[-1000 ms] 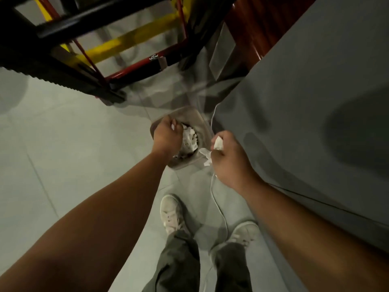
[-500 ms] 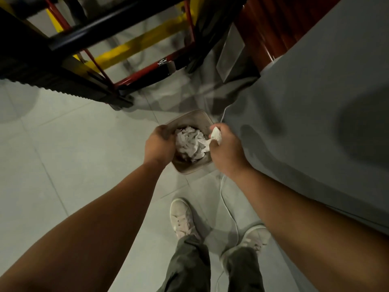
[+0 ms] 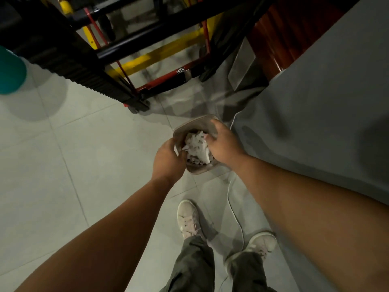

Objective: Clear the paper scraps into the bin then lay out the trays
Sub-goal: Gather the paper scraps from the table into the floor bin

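A small beige bin (image 3: 195, 125) stands on the floor beside the grey-covered table (image 3: 315, 106). It is filled with white crumpled paper scraps (image 3: 196, 147). My left hand (image 3: 168, 161) grips the bin's near left rim. My right hand (image 3: 223, 143) lies palm down over the bin's right side, thumb and fingers on the paper pile. Its fingertips are partly hidden, so I cannot make out whether it still holds a scrap. No trays are in view.
A black, red and yellow metal frame (image 3: 130, 60) stands on the tiled floor just beyond the bin. A teal container (image 3: 10, 72) sits at the far left. A white cable (image 3: 235, 216) runs past my shoes (image 3: 189, 218).
My right hand has moved from the bin's right rim, where it held a scrap, to over the pile. The left hand went from inside the bin to its rim.
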A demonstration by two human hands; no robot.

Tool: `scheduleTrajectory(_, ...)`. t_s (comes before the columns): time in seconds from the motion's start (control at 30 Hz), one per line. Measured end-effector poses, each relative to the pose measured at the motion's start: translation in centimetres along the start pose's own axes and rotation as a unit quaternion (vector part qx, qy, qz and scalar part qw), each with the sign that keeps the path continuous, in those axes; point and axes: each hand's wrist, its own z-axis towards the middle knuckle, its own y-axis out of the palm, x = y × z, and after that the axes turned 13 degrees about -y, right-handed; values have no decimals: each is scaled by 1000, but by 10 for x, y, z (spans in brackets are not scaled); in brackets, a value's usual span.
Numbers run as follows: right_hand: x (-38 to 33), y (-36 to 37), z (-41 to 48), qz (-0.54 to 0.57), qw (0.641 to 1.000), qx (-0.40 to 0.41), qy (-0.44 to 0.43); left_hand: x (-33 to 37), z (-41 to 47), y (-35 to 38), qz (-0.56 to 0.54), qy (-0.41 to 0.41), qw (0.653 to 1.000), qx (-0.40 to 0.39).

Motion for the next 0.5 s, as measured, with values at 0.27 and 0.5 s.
scheduleTrajectory(0.27, -69, -88, -83, -30, 996, 39, -70, 77, -91, -45, 2, 80, 997, 22)
scheduleTrajectory(0.5, -146, -179, -190, 67, 987, 105, -102, 149, -218, -97, -66, 115, 989, 67)
